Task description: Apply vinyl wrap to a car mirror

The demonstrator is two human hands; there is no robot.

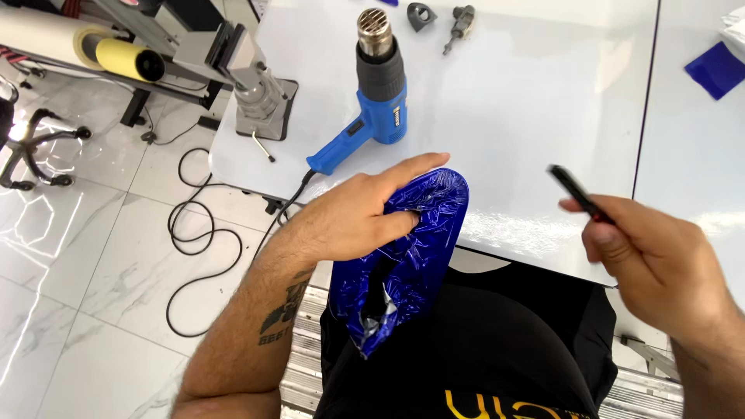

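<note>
My left hand grips a rounded part wrapped in glossy blue film, held over the near edge of the white table. Loose crinkled film hangs off its lower end. My right hand is raised to the right and holds a slim black knife-like tool with a red part at the grip, its tip pointing up and left, apart from the blue part.
A blue and black heat gun lies on the table beyond my left hand, its cable looping on the tiled floor. A scrap of blue film lies far right. Small dark tools sit at the table's far edge. A roll stand is at left.
</note>
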